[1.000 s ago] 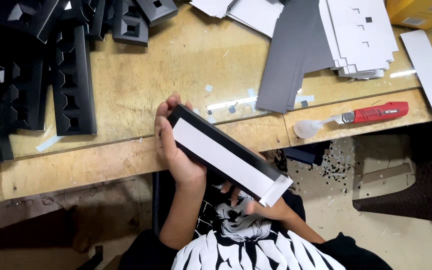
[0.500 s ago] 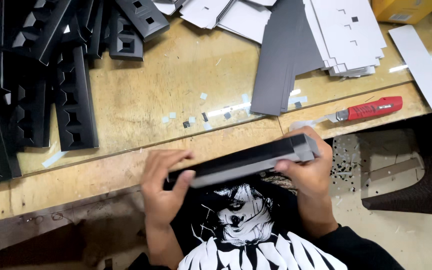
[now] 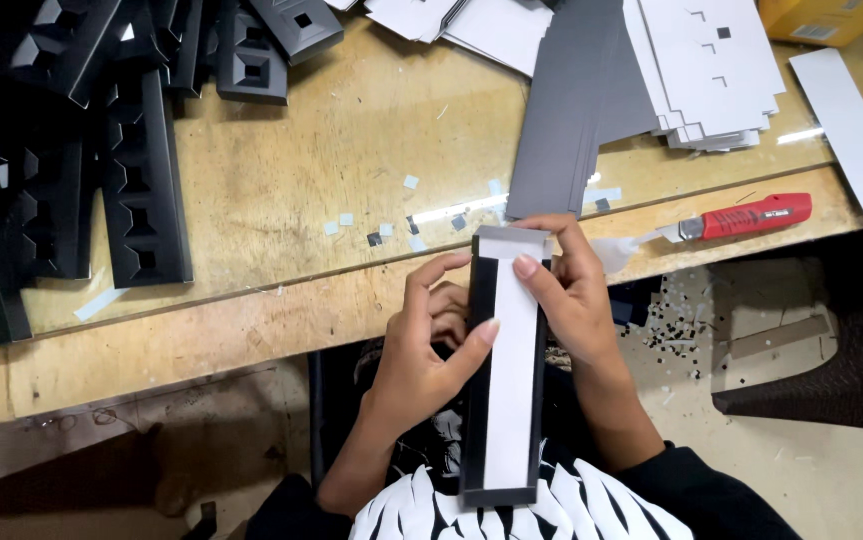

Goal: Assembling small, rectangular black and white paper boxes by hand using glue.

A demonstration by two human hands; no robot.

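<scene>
At your far left, folded black card inserts [image 3: 141, 190] with stepped cut-outs lie in rows on the wooden surface [image 3: 281, 170], well apart from your hands. Your left hand [image 3: 426, 350] steadies the long black card piece [image 3: 504, 370] from its left edge, the grip pinching it, thumb across the white panel on its face and the other fingers curled behind. The piece stands lengthwise away from you, its near end over your lap and its far end just at the surface edge. Your right hand [image 3: 571, 290] clamps the top right corner, forefinger pressed flat on the white panel. The step in hand looks like folding or pressing down the top flap. Next, keep the left side pinned and work the far end square. Beyond lie a stack of grey card strips [image 3: 561, 110], white die-cut sheets [image 3: 711, 70], and at right a red-handled utility knife [image 3: 741, 218].
</scene>
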